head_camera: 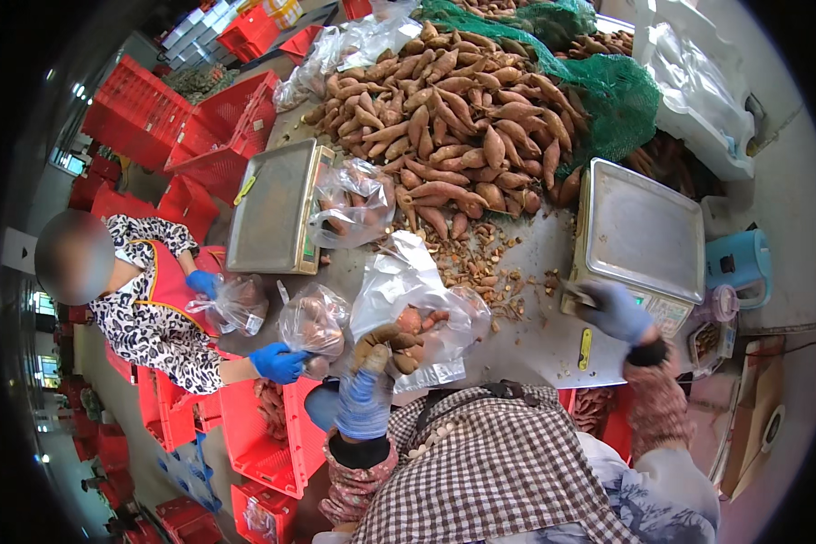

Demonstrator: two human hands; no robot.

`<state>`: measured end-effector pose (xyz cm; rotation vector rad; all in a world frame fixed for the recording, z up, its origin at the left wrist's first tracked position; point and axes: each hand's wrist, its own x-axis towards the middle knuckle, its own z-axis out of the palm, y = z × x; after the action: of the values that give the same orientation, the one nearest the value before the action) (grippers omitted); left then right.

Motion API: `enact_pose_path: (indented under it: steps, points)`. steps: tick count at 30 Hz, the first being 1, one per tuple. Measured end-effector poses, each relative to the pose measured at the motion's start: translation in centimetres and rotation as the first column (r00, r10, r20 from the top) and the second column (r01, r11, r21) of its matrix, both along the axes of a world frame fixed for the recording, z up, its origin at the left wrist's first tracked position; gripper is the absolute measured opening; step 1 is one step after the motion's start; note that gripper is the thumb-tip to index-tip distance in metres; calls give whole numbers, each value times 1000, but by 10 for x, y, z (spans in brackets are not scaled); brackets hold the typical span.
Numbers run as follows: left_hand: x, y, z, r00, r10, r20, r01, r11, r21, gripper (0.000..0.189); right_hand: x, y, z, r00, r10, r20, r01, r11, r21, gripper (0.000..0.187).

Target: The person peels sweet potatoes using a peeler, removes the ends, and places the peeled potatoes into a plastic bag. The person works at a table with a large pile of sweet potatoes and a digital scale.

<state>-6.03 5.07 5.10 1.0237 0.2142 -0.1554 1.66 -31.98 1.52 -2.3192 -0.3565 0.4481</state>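
My left hand (374, 370), in a blue knit glove with brown-coated fingers, is at the near edge of a clear plastic bag (398, 282). Several sweet potatoes (411, 319) show inside that bag, which lies on the metal table. Whether the fingers grip the bag or a root is hard to tell. My right hand (608, 309), gloved and blurred, is over the front left corner of the right-hand scale (646, 228); its dark fingertips point left, and what they hold, if anything, is unclear. Just below it lies a yellow box cutter (585, 349).
A large heap of sweet potatoes (455, 115) and green netting (612, 95) covers the far side. Trimmed scraps (493, 272) litter the table. Another scale (272, 207) stands left. A co-worker (156, 292) in blue gloves handles filled bags (313, 319). Red crates (265, 449) stand below.
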Motion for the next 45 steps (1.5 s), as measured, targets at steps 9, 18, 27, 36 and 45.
enact_pose_path:
  steps: [9, 18, 27, 36, 45]
  points:
    - [-24, -6, -4, 994, 89, -63, -86, 995, 43, 33, 158, 220, -144, 969, 42, 246, 9, 979, -203, 32]
    - [-10, 0, -26, 989, 125, -81, -116, 987, 110, 36, 127, 176, -113, 900, 111, -422, 211, 736, 643, 52]
    - [78, -52, -65, 998, -62, -8, 60, 912, 405, 37, 29, 139, -26, 936, 240, -256, 5, 722, 692, 48]
    - [80, -60, -59, 956, -257, -144, 168, 71, 983, 44, 37, 130, -26, 932, 178, 316, -218, 971, 98, 42]
    - [71, -59, -59, 955, -296, -11, 24, 40, 999, 37, 38, 125, -21, 919, 281, 276, -307, 950, 57, 34]
